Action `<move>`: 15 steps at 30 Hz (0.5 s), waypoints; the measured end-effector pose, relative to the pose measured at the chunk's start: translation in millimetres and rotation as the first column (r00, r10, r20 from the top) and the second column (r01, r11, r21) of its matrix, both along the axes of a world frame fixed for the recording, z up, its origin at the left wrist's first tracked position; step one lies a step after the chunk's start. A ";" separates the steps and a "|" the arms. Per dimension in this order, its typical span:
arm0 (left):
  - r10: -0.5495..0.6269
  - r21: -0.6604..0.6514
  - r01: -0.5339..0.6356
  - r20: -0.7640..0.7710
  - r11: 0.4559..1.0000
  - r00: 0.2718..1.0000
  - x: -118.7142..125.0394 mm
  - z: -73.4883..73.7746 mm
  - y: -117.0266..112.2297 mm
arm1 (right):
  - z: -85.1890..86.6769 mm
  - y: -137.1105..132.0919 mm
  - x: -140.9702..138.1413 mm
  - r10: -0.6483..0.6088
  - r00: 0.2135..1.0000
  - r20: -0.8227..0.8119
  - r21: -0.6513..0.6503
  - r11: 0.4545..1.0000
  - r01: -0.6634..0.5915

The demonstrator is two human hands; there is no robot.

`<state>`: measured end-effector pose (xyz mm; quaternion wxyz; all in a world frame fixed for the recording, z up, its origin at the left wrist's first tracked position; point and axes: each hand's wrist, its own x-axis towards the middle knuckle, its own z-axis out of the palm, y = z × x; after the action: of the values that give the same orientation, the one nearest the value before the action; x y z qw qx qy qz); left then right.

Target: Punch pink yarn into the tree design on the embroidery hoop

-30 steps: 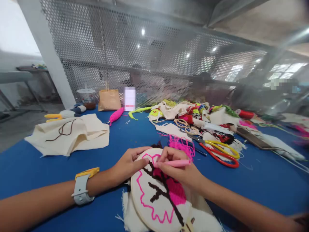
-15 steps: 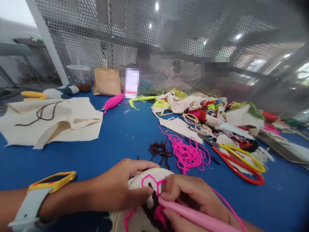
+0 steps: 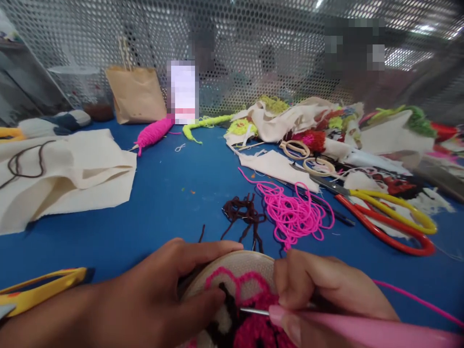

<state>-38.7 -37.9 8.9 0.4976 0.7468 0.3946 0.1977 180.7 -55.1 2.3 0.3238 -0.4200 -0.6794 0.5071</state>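
My left hand (image 3: 166,290) grips the rim of a round embroidery hoop (image 3: 250,256), its thumb pressed on the fabric and its fingers along the far edge. Pink and dark brown yarn stitches (image 3: 221,275) cover part of the cream cloth. In my right hand (image 3: 322,285) is a pink-handled punch needle (image 3: 348,326), its metal tip pointing left over the stitched area. The lower part of the hoop is cut off by the frame. A pink yarn strand (image 3: 416,302) runs off to the right behind my right hand.
Beyond the hoop lie loose pink yarn (image 3: 293,210) and brown yarn (image 3: 244,212). Scissors (image 3: 391,220) with red and yellow handles rest at right, before a heap of cloth scraps (image 3: 290,118). Cream fabric (image 3: 90,179) is at left, a paper bag (image 3: 136,94) behind.
The view has moved closer and tilted down. The needle's metal tip now shows above the cloth, where before the handle's end was against it. My left hand still holds the hoop.
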 end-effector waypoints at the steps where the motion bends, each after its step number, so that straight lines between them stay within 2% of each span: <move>1: 0.017 0.005 -0.017 0.010 1.000 1.000 0.3 -2.5 -1.9 | 0.3 0.6 -0.2 -0.001 1.000 -0.017 -0.017 1.000 0.001; 7: 0.027 0.047 -0.027 0.000 0.999 1.000 -5.0 -15.5 -4.5 | -0.8 5.4 -0.2 -0.019 0.995 -0.097 -0.166 0.986 0.003; 12: 0.039 0.227 0.007 -0.199 0.974 0.979 -13.4 -13.4 0.2 | 1.9 8.0 -0.4 -0.039 0.977 -0.211 -0.304 0.952 -0.028; 15: 0.046 0.296 0.018 -0.209 0.955 0.977 -16.6 -15.8 -2.5 | 2.9 10.1 0.5 -0.075 0.957 -0.281 -0.383 0.923 -0.040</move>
<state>-55.3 -40.5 -7.0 0.3330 0.8270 0.4171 0.1767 181.2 -45.1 5.3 0.3358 -0.4024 -0.5078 0.6837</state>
